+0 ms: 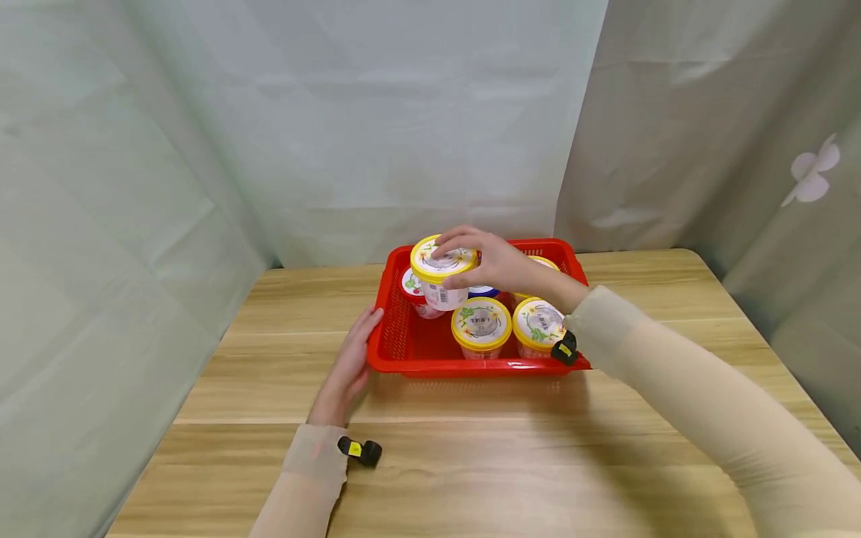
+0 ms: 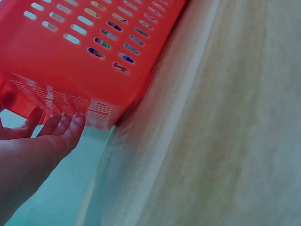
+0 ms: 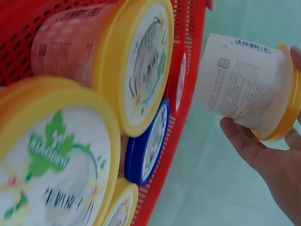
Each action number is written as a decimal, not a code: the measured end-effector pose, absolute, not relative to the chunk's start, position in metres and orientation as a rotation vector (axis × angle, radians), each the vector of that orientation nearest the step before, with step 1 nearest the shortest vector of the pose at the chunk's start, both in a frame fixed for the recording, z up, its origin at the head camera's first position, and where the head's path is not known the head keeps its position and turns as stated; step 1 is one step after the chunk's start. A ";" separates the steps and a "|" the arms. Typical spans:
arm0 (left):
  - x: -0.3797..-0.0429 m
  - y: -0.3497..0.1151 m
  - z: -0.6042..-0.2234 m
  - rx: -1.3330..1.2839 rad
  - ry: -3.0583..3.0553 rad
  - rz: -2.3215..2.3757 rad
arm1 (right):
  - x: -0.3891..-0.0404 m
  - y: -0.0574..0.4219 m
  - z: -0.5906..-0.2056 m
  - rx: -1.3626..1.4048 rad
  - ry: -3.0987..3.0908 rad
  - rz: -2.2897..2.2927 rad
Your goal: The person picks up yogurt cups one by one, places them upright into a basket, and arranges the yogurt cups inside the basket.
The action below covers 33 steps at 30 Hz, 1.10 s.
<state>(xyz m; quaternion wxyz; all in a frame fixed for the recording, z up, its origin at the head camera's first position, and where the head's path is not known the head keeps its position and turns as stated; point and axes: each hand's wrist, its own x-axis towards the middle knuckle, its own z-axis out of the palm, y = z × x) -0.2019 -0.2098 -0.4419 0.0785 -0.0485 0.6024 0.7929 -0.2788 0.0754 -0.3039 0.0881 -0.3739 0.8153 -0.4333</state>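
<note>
My right hand grips a white, printed tub by its yellow lid, above the left part of a red plastic basket. In the right wrist view, the thumb and fingers hold this tub around its lid end, clear of the other tubs. My left hand touches the basket's left side. The left wrist view has its fingertips against the slotted wall, fingers only slightly bent. Inside the basket are more yellow-lidded tubs, a red-lidded tub and a blue-lidded tub, partly covered.
The basket stands on a wooden table near its back edge. Pale curtains hang behind the table and along both sides. Two yellow-lidded tubs, one of them the front right tub, sit along the basket's near side.
</note>
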 end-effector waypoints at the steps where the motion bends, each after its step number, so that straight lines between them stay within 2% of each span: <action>1: -0.202 -0.210 -0.442 -0.150 1.804 2.374 | -0.279 0.072 -0.305 -1.125 2.428 -1.280; 33: -0.203 -0.213 -0.440 -0.143 1.811 2.343 | -0.285 0.023 -0.325 -1.243 2.227 -0.875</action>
